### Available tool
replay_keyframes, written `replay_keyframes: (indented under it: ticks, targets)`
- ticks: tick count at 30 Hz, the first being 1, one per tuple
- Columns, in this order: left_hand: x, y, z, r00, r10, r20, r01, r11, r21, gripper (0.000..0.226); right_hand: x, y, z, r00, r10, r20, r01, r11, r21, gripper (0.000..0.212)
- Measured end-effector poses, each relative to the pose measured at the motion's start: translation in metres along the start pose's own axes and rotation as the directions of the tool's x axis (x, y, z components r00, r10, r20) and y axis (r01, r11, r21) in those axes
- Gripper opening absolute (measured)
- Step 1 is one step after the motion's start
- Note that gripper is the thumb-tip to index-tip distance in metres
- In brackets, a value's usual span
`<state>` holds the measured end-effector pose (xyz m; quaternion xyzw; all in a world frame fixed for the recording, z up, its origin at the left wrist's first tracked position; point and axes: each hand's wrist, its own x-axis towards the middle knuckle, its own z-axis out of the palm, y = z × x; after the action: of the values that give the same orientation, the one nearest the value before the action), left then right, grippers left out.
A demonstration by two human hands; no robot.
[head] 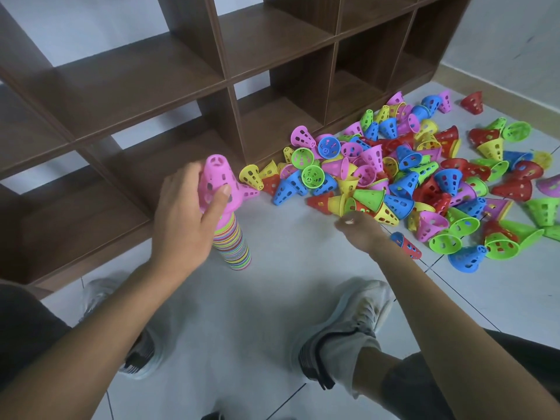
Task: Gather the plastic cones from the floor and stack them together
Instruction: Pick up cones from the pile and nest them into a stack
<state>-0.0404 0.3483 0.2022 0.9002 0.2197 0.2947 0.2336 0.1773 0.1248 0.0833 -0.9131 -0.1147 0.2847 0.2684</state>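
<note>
A tall stack of nested cones (233, 244) stands upright on the floor, topped by a pink cone (215, 177). My left hand (185, 213) grips that pink top, thumb across its front. A big heap of loose cones (409, 171) in pink, blue, green, yellow and red spreads over the tiles to the right. My right hand (359, 228) is at the heap's near edge, its fingers pinching the rim of a green cone (354, 206) that lies among yellow and red ones. How firmly it holds is partly hidden by the hand.
A dark wooden cubby shelf (230, 86) lies along the far side, right behind the stack and the heap. My two shoes (342, 328) stand on the pale tiled floor (272, 283) below the hands. A lone red cone (472, 103) sits at the far right.
</note>
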Motion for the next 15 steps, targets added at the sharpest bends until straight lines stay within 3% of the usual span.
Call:
replay_keyframes:
  ticks: [2, 5, 11, 15]
  targets:
    - [0.000, -0.008, 0.001, 1.000, -0.014, -0.026, 0.015, 0.999, 0.044, 0.031, 0.012, 0.036, 0.008, 0.990, 0.111, -0.085, -0.129, 0.960, -0.249, 0.047]
    - [-0.001, -0.015, 0.003, 0.999, -0.020, -0.046, 0.025, 0.995, 0.093, 0.029, 0.014, 0.071, 0.019, 0.959, 0.242, -0.150, -0.279, 0.906, -0.320, 0.056]
    - [-0.006, -0.034, 0.008, 0.994, -0.108, 0.001, 0.107, 0.989, 0.107, 0.026, 0.021, 0.119, 0.030, 0.889, 0.441, -0.124, -0.458, 0.837, -0.301, 0.065]
    - [-0.012, -0.049, 0.011, 0.976, -0.203, 0.081, 0.196, 0.977, 0.081, 0.026, 0.022, 0.134, 0.029, 0.889, 0.439, -0.129, -0.458, 0.851, -0.259, 0.072]
